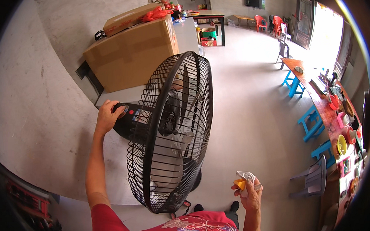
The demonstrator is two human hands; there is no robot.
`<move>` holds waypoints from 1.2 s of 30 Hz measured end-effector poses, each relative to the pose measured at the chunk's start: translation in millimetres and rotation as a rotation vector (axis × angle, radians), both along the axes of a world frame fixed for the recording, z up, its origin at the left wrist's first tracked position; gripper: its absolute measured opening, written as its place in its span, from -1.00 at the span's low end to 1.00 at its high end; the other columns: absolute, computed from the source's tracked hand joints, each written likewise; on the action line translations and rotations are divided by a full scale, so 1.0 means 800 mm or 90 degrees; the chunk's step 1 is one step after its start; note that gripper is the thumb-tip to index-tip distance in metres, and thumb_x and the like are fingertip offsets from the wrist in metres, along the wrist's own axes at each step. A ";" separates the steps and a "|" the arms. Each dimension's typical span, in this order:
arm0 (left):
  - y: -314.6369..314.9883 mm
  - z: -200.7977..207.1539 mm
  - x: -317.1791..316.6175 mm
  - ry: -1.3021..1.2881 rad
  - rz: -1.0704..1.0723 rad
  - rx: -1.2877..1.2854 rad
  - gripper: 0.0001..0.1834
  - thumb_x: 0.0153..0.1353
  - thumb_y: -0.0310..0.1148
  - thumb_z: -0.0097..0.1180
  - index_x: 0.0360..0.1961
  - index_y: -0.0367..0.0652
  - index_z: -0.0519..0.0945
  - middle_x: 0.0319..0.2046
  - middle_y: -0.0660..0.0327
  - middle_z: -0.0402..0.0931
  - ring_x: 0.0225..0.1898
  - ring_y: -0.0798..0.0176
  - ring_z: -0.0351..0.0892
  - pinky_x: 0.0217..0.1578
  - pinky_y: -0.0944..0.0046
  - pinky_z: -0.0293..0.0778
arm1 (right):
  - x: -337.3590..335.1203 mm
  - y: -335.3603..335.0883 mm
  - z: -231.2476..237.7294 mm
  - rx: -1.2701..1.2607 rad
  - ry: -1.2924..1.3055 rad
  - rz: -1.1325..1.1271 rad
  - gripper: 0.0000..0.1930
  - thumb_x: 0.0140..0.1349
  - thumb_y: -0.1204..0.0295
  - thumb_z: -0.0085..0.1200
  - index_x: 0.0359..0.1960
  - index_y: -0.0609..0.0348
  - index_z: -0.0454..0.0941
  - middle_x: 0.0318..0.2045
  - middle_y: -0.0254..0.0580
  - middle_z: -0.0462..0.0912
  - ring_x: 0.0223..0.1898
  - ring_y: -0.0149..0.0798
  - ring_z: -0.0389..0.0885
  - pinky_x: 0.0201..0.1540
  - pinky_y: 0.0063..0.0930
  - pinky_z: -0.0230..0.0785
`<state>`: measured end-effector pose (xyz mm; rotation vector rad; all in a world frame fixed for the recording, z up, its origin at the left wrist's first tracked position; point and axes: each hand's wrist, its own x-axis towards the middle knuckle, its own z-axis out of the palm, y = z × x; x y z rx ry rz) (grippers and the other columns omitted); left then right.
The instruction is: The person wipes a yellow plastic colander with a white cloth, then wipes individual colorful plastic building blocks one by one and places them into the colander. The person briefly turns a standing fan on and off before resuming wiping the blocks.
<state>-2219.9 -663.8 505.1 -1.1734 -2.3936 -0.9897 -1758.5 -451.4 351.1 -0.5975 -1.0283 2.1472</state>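
A black electric fan (154, 114) with a round wire cage stands before me, its cage facing right. My left hand (108, 116) is closed on the control knob (123, 109) at the back of its housing, beside a small red button. Away from the fan, to the lower right, my right hand (249, 193) pinches a crumpled white cloth or tissue (247, 175) together with a small yellow piece (240, 183) whose kind I cannot make out. My fingers partly cover both.
A large cardboard box (126, 56) sits beyond the fan, a red plastic bag (157, 14) on top. Along the right runs a long wooden table (324, 108) crowded with bowls and small items. Blue stools (311, 124) and a grey plastic chair (311, 179) stand beside it.
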 end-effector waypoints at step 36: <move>0.389 -0.246 0.931 -1.480 -0.663 0.077 -0.70 0.34 -0.28 -0.01 0.00 -0.21 0.37 -0.08 0.20 0.47 -0.07 0.30 0.53 -0.04 0.26 0.51 | 0.495 0.140 -0.028 0.621 -0.447 -0.647 -0.73 0.00 0.65 0.17 -0.21 0.24 0.53 -0.21 -0.12 0.60 -0.20 -0.13 0.54 -0.18 -0.38 0.40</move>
